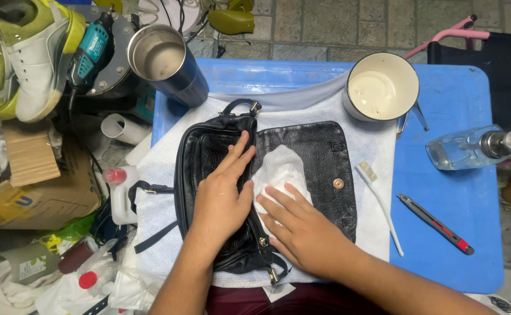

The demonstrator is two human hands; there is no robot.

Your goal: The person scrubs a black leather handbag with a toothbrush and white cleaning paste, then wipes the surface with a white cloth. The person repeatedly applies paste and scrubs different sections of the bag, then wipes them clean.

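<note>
Head view: right hand (pixel 302 230) presses cloth (pixel 278 169) on bag (pixel 319 151).

My left hand (pixel 223 195) lies flat on the black leather bag (pixel 208 175), fingers spread along its body. My right hand (pixel 302 230) presses a white cloth (pixel 278 169) against the bag's open flap (pixel 319 157). The bag rests on a white towel (pixel 372 146) spread over the blue table (pixel 459 198). Beside the towel lie a white toothbrush (pixel 381 204) and a utility knife (pixel 436 224); a white mug (pixel 381 87) stands near the flap.
</note>
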